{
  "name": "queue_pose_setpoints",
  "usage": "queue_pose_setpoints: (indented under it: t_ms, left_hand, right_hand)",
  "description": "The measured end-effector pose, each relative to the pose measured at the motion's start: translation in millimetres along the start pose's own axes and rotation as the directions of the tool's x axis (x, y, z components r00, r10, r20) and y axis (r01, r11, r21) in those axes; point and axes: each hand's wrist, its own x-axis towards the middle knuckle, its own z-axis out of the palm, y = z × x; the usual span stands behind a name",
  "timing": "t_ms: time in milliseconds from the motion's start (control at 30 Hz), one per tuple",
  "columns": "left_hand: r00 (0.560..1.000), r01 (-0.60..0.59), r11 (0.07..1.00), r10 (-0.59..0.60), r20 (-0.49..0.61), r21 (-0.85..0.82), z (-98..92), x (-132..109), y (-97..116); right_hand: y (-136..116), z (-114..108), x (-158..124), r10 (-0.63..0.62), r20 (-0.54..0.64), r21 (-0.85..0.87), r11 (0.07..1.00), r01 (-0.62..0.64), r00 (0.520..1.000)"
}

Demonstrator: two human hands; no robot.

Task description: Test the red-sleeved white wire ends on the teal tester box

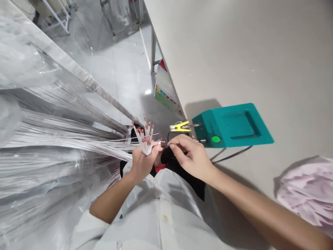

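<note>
My left hand (143, 163) is closed around a bundle of thin white wires (147, 147). Their ends, with bare reddish copper tips, fan upward out of the fist. One wire end with a red piece pokes out to the right, beside my left thumb. Just right of it, my right hand (191, 154) is pinched, thumb against fingers; whatever lies between the fingertips is too small to make out. Beyond the right hand, a teal device (223, 125) with a green button sits at the table's edge, and a yellow clip (179, 127) sticks out from its front.
Long white wires (65, 133) lie under clear plastic sheeting on the left. The pale table (247, 62) spans the right, with a pink cloth (309, 191) on it. A black cable (232, 155) runs from the device. A printed box (166, 92) stands below the table edge.
</note>
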Motion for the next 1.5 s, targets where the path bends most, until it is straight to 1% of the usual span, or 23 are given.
queue_pose_setpoints:
  t_ms: [33,100,133,167,200,233,300,333,367,467,533,633,700,767,900,1000,1133,1200,1300,1400,1500]
  left_hand:
    - [1.0,-0.002,1.0,0.002,0.016,0.0,-0.2,0.3,0.3]
    - [0.998,-0.021,1.0,0.021,0.065,0.005,-0.2,0.6,0.1]
    - [0.995,-0.036,0.999,0.035,0.09,0.012,-0.2,0.7,-0.5]
    - [0.992,-0.049,0.998,0.046,0.114,0.025,-0.1,0.9,-1.4]
    - [0.99,-0.059,0.998,0.054,0.132,0.038,0.0,1.1,-2.6]
    - [0.988,-0.065,0.997,0.058,0.143,0.046,0.4,1.5,-3.9]
    - [0.987,-0.056,0.998,0.049,0.152,0.041,1.7,2.4,-6.9]
    - [0.989,-0.04,0.999,0.036,0.143,0.024,2.7,3.2,-8.2]
    - [0.992,-0.018,1.0,0.017,0.127,-0.001,3.9,4.2,-9.1]
    - [0.997,0.05,0.995,-0.044,0.067,-0.09,7.6,9.2,-8.4]
    - [0.998,0.052,0.988,-0.045,0.054,-0.145,9.8,14.3,-5.2]
    - [0.997,-0.002,0.984,0.014,0.07,-0.177,12.8,22.7,1.3]
    - [0.995,-0.033,0.985,0.049,0.087,-0.171,15.1,28.0,5.0]
    - [0.992,-0.043,0.986,0.061,0.106,-0.164,17.4,32.6,7.2]
    - [0.988,-0.014,0.98,0.044,0.146,-0.198,21.9,39.2,7.4]
    - [0.987,0.021,0.97,0.018,0.16,-0.241,25.1,42.1,6.9]
    - [0.988,0.048,0.967,-0.009,0.153,-0.25,29.5,43.1,7.4]
    - [0.99,0.045,0.971,-0.011,0.143,-0.234,31.5,43.3,6.0]
    - [0.994,0.009,0.984,0.01,0.107,-0.175,33.3,44.3,1.4]
    - [0.997,-0.037,0.996,0.042,0.068,-0.085,33.6,46.6,-2.1]
    - [0.995,-0.066,0.997,0.069,0.067,-0.038,33.7,48.3,-2.9]
  right_hand:
    - [-0.4,0.3,0.9,0.012,-0.012,0.041,0.999,-0.012,1.0]
    - [-1.0,1.2,3.6,-0.022,-0.013,0.087,0.996,0.023,1.0]
    - [-1.0,1.5,5.0,-0.066,-0.005,0.07,0.995,0.066,0.998]
    - [-0.7,1.5,6.1,-0.128,0.004,0.016,0.992,0.128,0.992]
    - [-0.2,1.2,7.0,-0.205,0.007,-0.073,0.976,0.205,0.979]
    - [0.5,0.5,7.5,-0.287,0.013,-0.188,0.94,0.284,0.958]
    - [1.5,-2.8,7.8,-0.43,0.063,-0.418,0.808,0.415,0.9]
    - [1.5,-5.7,7.8,-0.474,0.098,-0.497,0.739,0.455,0.875]
    - [1.1,-9.5,8.1,-0.494,0.127,-0.548,0.688,0.476,0.86]
    - [-1.9,-26.1,11.6,-0.504,0.143,-0.646,0.604,0.467,0.851]
    - [-3.5,-39.1,16.4,-0.478,0.147,-0.745,0.522,0.415,0.866]
    - [-2.0,-54.2,25.7,-0.294,0.229,-0.856,0.392,0.336,0.928]
    - [1.2,-59.0,31.6,-0.205,0.291,-0.869,0.352,0.348,0.935]
    - [4.4,-60.3,36.7,-0.183,0.326,-0.856,0.361,0.371,0.928]
    - [8.5,-59.4,45.3,-0.195,0.315,-0.814,0.448,0.37,0.929]
    - [12.2,-59.2,50.4,-0.216,0.329,-0.774,0.496,0.393,0.919]
    - [18.7,-58.7,52.9,-0.238,0.29,-0.718,0.586,0.376,0.927]
    - [20.7,-58.3,52.6,-0.241,0.273,-0.722,0.588,0.364,0.931]
    - [21.1,-58.2,52.0,-0.236,0.281,-0.737,0.568,0.366,0.93]
    - [19.4,-58.7,52.0,-0.215,0.288,-0.724,0.589,0.359,0.933]
    - [17.8,-59.6,51.7,-0.192,0.294,-0.719,0.601,0.349,0.936]
